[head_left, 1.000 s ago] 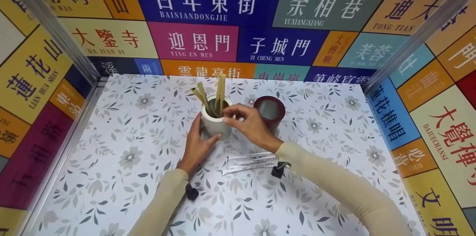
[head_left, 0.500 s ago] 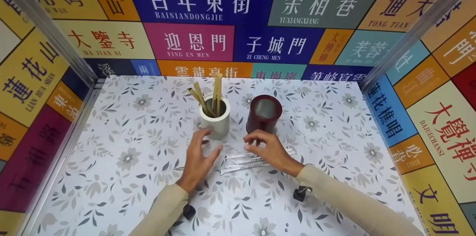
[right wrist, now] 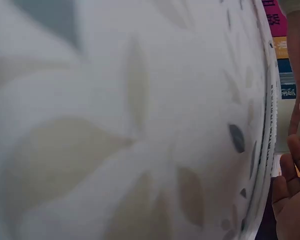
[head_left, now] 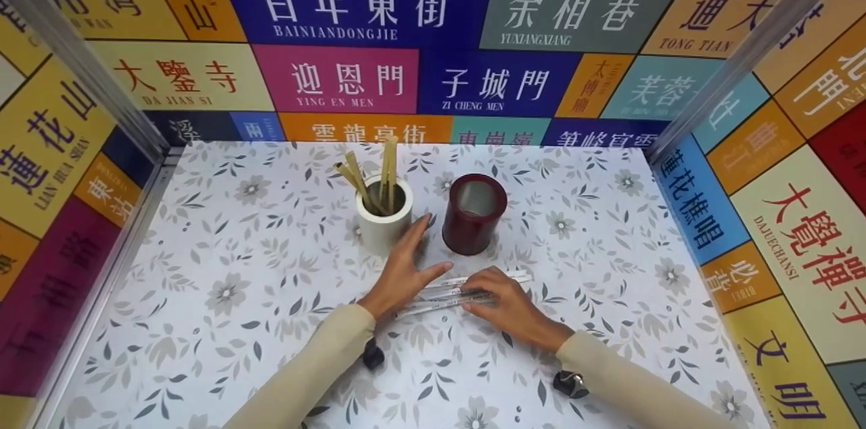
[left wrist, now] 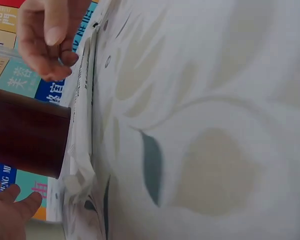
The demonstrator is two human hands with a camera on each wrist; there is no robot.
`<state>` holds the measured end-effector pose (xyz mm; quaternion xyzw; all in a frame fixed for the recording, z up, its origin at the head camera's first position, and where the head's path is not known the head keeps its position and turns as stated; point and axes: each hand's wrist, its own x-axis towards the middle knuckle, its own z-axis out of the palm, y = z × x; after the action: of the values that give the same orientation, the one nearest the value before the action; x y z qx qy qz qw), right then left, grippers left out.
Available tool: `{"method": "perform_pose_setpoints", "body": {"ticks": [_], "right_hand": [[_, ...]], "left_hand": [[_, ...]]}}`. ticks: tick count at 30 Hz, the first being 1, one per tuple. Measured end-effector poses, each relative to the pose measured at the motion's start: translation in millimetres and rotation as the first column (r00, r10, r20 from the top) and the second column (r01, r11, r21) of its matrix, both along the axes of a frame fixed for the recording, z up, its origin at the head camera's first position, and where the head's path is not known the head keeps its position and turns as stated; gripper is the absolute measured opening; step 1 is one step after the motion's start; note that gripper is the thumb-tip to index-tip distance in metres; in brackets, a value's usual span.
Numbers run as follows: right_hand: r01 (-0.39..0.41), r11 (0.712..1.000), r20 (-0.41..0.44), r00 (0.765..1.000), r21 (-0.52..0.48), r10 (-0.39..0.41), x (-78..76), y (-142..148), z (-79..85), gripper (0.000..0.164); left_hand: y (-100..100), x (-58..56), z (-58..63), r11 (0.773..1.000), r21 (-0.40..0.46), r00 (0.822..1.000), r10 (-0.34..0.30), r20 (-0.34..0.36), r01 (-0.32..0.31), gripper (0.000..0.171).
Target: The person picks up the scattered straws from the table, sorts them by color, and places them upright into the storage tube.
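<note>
Several slim white printed packets (head_left: 429, 307) lie side by side on the flowered table. My right hand (head_left: 511, 307) is over their right part, fingers loosely bent; in the left wrist view the right hand (left wrist: 46, 42) appears just above the packets (left wrist: 83, 110), holding nothing. At their left end is my left hand (head_left: 400, 280), fingers stretched forward beside a white cup (head_left: 379, 231) and thumb pointing right. Whether it touches the cup I cannot tell. Flat tan sticks (head_left: 388, 168) stand in that cup. A dark red cup (head_left: 473, 229) stands upright to its right.
The white tabletop (head_left: 223, 348) has a grey leaf and flower print. Colourful sign-covered walls (head_left: 352, 77) rise behind it and at both sides, with clear corner strips (head_left: 744, 57). Dark wrist devices (head_left: 570, 383) sit on both sleeves.
Both hands have left the white cup and its sticks. The right hand has come down and toward me to the packets; the left dropped back, then moved right and forward.
</note>
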<state>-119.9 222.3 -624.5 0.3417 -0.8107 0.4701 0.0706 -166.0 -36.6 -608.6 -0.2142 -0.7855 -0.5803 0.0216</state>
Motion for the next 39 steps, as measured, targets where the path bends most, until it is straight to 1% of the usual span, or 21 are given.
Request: {"method": "perform_pose_setpoints", "body": {"ticks": [2, 4, 7, 11, 15, 18, 19, 25, 31, 35, 37, 39], "right_hand": [[-0.018, 1.000, -0.040, 0.999, 0.013, 0.019, 1.1, 5, -2.0, 0.030], [-0.028, 0.999, -0.064, 0.998, 0.026, 0.029, 1.8, 9, -3.8, 0.030], [-0.022, 0.999, -0.078, 0.997, 0.047, 0.025, 2.1, 15, -6.5, 0.029], [0.005, 0.996, -0.083, 0.997, 0.087, 0.002, 1.6, 22, -8.0, 0.027], [0.032, 0.990, -0.069, 0.997, 0.138, -0.023, 0.3, 26, -7.5, 0.025], [0.034, 0.985, -0.066, 0.998, 0.168, -0.023, -0.6, 26, -6.8, 0.024], [0.033, 0.984, -0.077, 0.997, 0.177, -0.019, -1.0, 26, -7.2, 0.024], [0.012, 0.975, -0.140, 0.990, 0.222, 0.019, -6.3, 22, -10.4, 0.023], [-0.015, 0.974, -0.163, 0.985, 0.227, 0.053, -12.4, 14, -11.6, 0.015], [-0.014, 0.978, -0.167, 0.985, 0.208, 0.050, -12.7, 11, -11.6, 0.011], [-0.012, 0.982, -0.171, 0.984, 0.187, 0.045, -12.0, 11, -11.4, 0.012], [-0.017, 0.987, -0.183, 0.982, 0.160, 0.046, -11.3, 11, -11.2, 0.014]], "left_hand": [[6, -7.5, -1.7, 1.000, 0.006, 0.999, 0.006, 0.038, -0.007, 0.097], [12, -14.2, -3.7, 1.000, 0.003, 0.997, 0.012, 0.078, -0.012, 0.098], [19, -22.9, -6.0, 0.999, -0.039, 0.994, 0.024, 0.109, -0.020, 0.100], [26, -33.6, -7.3, 0.997, -0.080, 0.996, 0.029, 0.089, -0.022, 0.103], [30, -42.8, -5.8, 0.996, -0.084, 0.996, 0.022, 0.083, -0.015, 0.104], [34, -48.7, -6.1, 0.996, -0.086, 0.997, 0.021, 0.080, -0.014, 0.104], [36, -50.4, -6.7, 0.997, -0.082, 0.997, 0.022, 0.076, -0.016, 0.104], [42, -56.3, -8.1, 1.000, -0.028, 0.997, 0.006, 0.074, -0.004, 0.109], [42, -58.1, -6.0, 1.000, 0.012, 0.997, -0.017, 0.074, 0.016, 0.110], [43, -58.5, -6.0, 0.999, 0.046, 0.997, -0.026, 0.071, 0.023, 0.106], [44, -58.7, -6.4, 0.998, 0.062, 0.997, -0.027, 0.069, 0.023, 0.103], [44, -59.1, -7.1, 0.998, 0.058, 0.998, -0.019, 0.058, 0.016, 0.102]]}}
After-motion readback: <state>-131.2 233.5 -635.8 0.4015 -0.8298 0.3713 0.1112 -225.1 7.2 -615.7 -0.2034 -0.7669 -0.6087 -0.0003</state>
